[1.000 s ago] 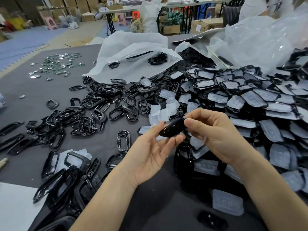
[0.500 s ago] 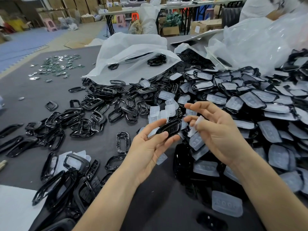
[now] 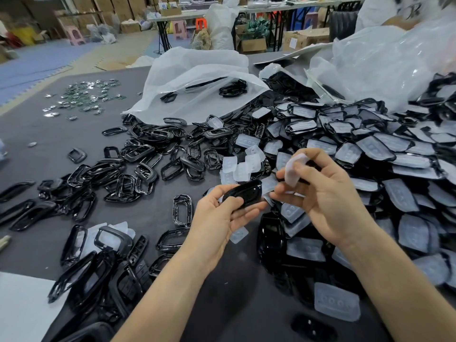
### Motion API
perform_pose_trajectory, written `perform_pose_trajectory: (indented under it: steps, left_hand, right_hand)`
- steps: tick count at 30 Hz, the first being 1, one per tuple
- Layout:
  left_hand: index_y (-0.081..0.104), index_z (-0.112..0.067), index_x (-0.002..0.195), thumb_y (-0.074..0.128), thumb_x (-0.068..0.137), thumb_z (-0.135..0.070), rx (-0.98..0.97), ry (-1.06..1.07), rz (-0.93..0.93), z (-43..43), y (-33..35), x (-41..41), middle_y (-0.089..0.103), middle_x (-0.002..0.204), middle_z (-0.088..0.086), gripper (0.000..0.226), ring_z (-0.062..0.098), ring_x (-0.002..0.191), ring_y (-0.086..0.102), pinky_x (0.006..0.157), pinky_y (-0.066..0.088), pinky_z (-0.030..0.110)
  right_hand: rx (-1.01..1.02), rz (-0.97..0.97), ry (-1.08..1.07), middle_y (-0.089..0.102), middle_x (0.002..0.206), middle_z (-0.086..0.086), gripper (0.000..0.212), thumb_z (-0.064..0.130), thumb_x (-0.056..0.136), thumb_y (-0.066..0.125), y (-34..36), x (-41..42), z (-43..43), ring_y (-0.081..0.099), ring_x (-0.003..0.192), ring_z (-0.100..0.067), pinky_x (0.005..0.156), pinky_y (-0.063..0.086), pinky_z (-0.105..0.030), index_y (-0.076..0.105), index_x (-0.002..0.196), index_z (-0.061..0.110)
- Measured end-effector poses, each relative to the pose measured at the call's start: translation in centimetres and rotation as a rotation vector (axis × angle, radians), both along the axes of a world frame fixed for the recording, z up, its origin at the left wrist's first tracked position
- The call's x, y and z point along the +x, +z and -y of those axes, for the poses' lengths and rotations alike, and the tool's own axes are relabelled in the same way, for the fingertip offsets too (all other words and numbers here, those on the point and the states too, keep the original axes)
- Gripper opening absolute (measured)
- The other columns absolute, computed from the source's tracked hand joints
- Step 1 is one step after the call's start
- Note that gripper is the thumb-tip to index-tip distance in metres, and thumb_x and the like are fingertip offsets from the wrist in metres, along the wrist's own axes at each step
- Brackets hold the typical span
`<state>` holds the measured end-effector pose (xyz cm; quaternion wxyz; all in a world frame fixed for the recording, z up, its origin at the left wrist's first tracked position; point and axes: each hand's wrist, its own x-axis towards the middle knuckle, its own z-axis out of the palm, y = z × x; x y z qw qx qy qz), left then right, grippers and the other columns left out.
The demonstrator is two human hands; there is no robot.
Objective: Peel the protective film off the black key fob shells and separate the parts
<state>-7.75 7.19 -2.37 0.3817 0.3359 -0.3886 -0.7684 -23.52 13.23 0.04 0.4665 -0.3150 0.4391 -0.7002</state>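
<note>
My left hand (image 3: 222, 213) holds a glossy black key fob shell (image 3: 243, 192) between thumb and fingers, above the dark table. My right hand (image 3: 325, 193) is a little to the right and pinches a translucent white piece of protective film (image 3: 294, 169), lifted clear of the shell. A large heap of film-covered black shells (image 3: 370, 154) fills the right side. Loose black frames (image 3: 138, 169) lie scattered to the left, and peeled film pieces (image 3: 244, 166) lie just beyond my hands.
White plastic bags (image 3: 197, 82) lie open at the back of the dark grey table (image 3: 44, 134). Small shiny metal parts (image 3: 84, 97) are spread at the far left. A white sheet (image 3: 19, 309) covers the near left corner. More shells (image 3: 271, 243) sit under my right wrist.
My hands were together on the shell; the right hand has pulled away up and right with the film peeled off. The left hand keeps the bare shell.
</note>
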Motion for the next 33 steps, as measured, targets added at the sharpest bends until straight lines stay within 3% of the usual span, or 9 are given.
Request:
perform_pose_trajectory:
  steps: [4,7,10,12,15,21,25,30,33]
  left_hand:
    - [0.055,0.002,0.107,0.035,0.095,0.01,-0.002,0.001,0.008,-0.1,-0.1,0.0,0.073,0.088,0.023,0.025,0.033,0.079,0.074,0.059,0.057,0.023]
    - [0.062,0.0,0.103,0.034,0.094,0.01,-0.017,-0.002,0.025,-0.1,-0.2,0.1,0.073,0.089,0.021,0.031,0.031,0.079,0.074,0.06,0.056,0.022]
    - [0.066,-0.003,0.101,0.034,0.094,0.01,-0.032,-0.002,0.035,-0.2,-0.2,0.0,0.074,0.089,0.02,0.035,0.03,0.079,0.074,0.061,0.056,0.022]
    - [0.066,-0.003,0.102,0.034,0.095,0.01,-0.048,-0.006,0.042,-0.3,-0.2,-0.1,0.074,0.089,0.02,0.035,0.03,0.08,0.074,0.062,0.056,0.022]
    - [0.066,-0.005,0.101,0.033,0.095,0.011,-0.064,-0.014,0.03,-0.4,-0.3,-0.3,0.074,0.089,0.02,0.037,0.031,0.08,0.074,0.062,0.056,0.022]
    - [0.066,-0.005,0.101,0.034,0.095,0.012,-0.132,-0.05,0.003,-0.6,-0.2,-0.2,0.074,0.088,0.017,0.037,0.031,0.079,0.073,0.064,0.057,0.023]
    - [0.066,-0.007,0.101,0.037,0.095,0.011,-0.174,-0.075,0.035,-0.7,-0.3,-0.3,0.074,0.087,0.02,0.035,0.029,0.077,0.073,0.065,0.057,0.023]
    - [0.064,-0.004,0.101,0.048,0.096,0.005,-0.297,-0.021,0.142,-1.1,-0.5,-0.6,0.075,0.082,0.008,0.019,0.024,0.075,0.074,0.063,0.057,0.021]
    - [0.065,-0.006,0.1,0.047,0.097,0.003,-0.327,-0.006,0.163,-1.2,-0.4,-0.7,0.074,0.08,0.006,0.021,0.022,0.072,0.073,0.062,0.056,0.02]
  right_hand:
    - [0.07,-0.334,-0.045,0.072,0.075,-0.01,0.017,0.002,0.091,0.059,-0.7,0.1,0.1,0.052,0.052,-0.012,0.049,0.045,-0.021,0.051,0.101,0.014]
    - [0.074,-0.511,-0.066,0.072,0.073,-0.01,0.014,0.005,0.085,0.069,-1.0,0.2,0.2,0.052,0.052,-0.011,0.05,0.045,-0.019,0.056,0.086,0.011]
    - [0.073,-0.507,-0.09,0.067,0.063,-0.005,0.016,0.002,0.085,0.068,-1.1,0.4,0.1,0.055,0.049,-0.011,0.049,0.046,-0.018,0.061,0.09,0.016]
    - [0.088,-0.513,-0.14,0.064,0.058,-0.005,0.025,0.001,0.089,0.062,-1.3,0.3,0.1,0.053,0.044,-0.014,0.045,0.045,-0.02,0.054,0.098,0.023]
    - [0.108,-0.592,-0.182,0.059,0.052,-0.001,0.02,0.001,0.093,0.055,-1.4,0.4,0.2,0.048,0.038,-0.012,0.042,0.042,-0.019,0.059,0.087,0.02]
    - [0.135,-0.49,-0.066,0.057,0.051,0.004,0.003,0.02,0.083,0.071,-1.4,1.6,0.4,0.046,0.042,-0.007,0.043,0.039,-0.017,0.07,0.082,0.017]
    - [0.15,-0.536,-0.06,0.054,0.045,0.009,0.013,0.005,0.086,0.067,-1.6,1.6,0.6,0.043,0.038,-0.001,0.042,0.036,-0.014,0.067,0.076,0.014]
    - [0.159,-0.848,-0.135,0.055,0.054,0.012,0.022,0.012,0.088,0.066,-1.9,1.6,0.9,0.049,0.052,-0.001,0.057,0.039,-0.018,0.062,0.073,0.028]
    - [0.14,-0.889,-0.155,0.057,0.056,0.013,0.02,0.015,0.088,0.067,-1.9,1.8,0.8,0.051,0.054,-0.002,0.058,0.041,-0.019,0.063,0.074,0.03]
